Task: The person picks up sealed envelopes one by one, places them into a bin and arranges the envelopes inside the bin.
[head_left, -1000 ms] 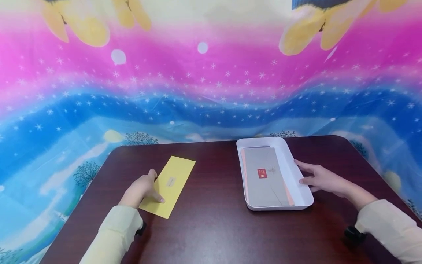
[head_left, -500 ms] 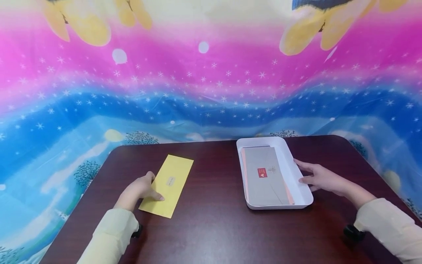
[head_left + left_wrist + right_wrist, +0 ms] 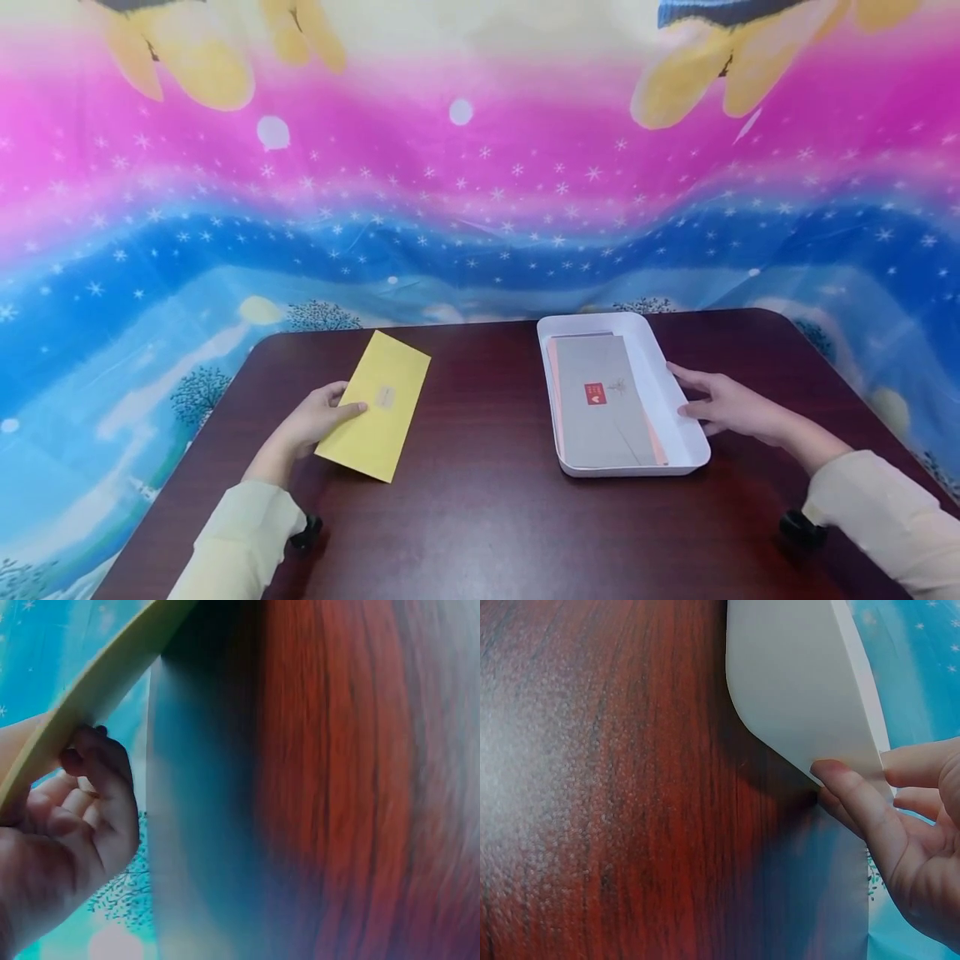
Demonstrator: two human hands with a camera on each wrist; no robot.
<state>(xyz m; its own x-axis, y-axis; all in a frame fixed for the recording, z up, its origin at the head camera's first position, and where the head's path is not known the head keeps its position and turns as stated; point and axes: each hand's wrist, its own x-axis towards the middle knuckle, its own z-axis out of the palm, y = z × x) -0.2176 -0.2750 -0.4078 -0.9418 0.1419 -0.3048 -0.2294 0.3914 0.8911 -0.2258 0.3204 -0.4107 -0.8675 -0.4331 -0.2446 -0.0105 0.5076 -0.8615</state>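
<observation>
My left hand [image 3: 318, 417] pinches a yellow envelope [image 3: 393, 433] by its left edge, thumb on top and fingers curled beneath. The envelope carries a small pale label and is raised, tilted, above the table. Seen from the left wrist, the envelope [image 3: 112, 667] shows nearly edge-on, with the left hand's fingers [image 3: 112, 795] bent under it. On the right, my right hand [image 3: 738, 408] grips the right side of a white tray [image 3: 678, 433], thumb at the rim and fingers against the outer wall [image 3: 802, 682]. A grey envelope [image 3: 611, 425] with a red sticker lies in the tray.
Pink paper [image 3: 658, 450] and a dark-edged piece show from under the grey envelope. Both stand on a dark reddish-brown table [image 3: 480, 517]. A colourful printed cloth [image 3: 480, 208] hangs behind the table's far edge.
My left hand has lifted the yellow envelope from the table, its far end rising and shifting slightly left. The right hand and the tray have stayed in place.
</observation>
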